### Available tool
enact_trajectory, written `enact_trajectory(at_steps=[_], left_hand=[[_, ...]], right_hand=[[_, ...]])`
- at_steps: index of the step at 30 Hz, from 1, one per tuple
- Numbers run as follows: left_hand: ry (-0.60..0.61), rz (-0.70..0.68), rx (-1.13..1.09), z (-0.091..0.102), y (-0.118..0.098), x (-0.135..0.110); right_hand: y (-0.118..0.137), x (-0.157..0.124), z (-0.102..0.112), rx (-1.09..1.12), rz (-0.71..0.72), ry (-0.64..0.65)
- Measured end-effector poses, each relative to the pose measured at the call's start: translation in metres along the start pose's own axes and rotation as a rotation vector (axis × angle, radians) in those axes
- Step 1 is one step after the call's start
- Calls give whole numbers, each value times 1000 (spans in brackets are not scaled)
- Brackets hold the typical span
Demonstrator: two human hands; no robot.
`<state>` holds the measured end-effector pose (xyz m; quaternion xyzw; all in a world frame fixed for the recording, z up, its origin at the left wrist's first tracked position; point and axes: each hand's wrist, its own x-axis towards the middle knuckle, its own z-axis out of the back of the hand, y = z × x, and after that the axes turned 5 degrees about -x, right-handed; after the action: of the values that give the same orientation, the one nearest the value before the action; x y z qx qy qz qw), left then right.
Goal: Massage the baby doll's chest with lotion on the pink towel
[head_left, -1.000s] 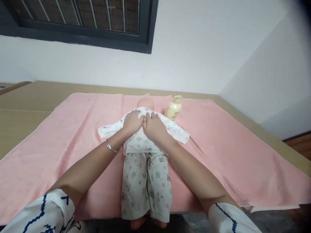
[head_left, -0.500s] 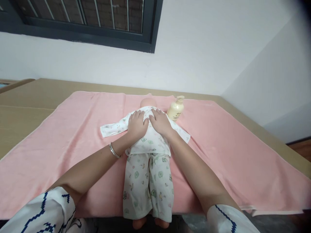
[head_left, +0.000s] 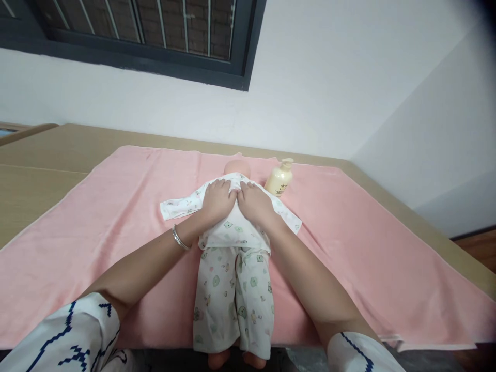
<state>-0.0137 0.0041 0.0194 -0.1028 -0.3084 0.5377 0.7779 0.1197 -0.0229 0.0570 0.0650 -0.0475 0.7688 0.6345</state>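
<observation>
A baby doll [head_left: 235,232] in a white printed long-sleeved top and matching trousers lies with its head [head_left: 237,167] away from me and its feet [head_left: 219,359] over the near edge. My left hand [head_left: 219,201] rests flat on the left of the doll's upper body, fingers pointing to the head. On the right of the upper body lies my right hand [head_left: 253,202], also flat. The two thumbs meet or nearly meet at the middle. Both hands are open and grip nothing. The doll's face is not visible.
A pink cloth [head_left: 127,217] covers much of the wooden table [head_left: 50,150]. A cream pump bottle [head_left: 279,178] stands right of the doll's head. Behind are a white wall [head_left: 310,77] and a dark-framed barred window [head_left: 236,72].
My right hand has shifted slightly down and its thumb has drawn closer to the left thumb. Both hands stay on the doll. The camera view has shifted slightly.
</observation>
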Motion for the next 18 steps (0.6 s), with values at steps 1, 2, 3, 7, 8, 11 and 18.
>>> enact_trajectory(at_steps=[1, 2, 3, 7, 8, 11, 18], left_hand=[[-5, -16, 43, 0, -5, -4], [-8, -34, 78, -1, -9, -7], [-8, -53, 100, -1, -13, -10], [34, -58, 55, 3, -8, -5], [45, -41, 21, 4, -4, -1], [68, 24, -67, 6, 10, 11], [87, 106, 6, 1, 7, 9]], right_hand=[[-7, 5, -2, 14, 29, 8], [-12, 9, -3, 23, 50, 19], [-16, 11, -3, 27, 57, 29], [-4, 4, 1, -14, -4, 29], [3, -1, 3, -36, -9, 32], [22, -14, 9, -90, 15, 38], [-7, 5, -2, 133, 28, 16]])
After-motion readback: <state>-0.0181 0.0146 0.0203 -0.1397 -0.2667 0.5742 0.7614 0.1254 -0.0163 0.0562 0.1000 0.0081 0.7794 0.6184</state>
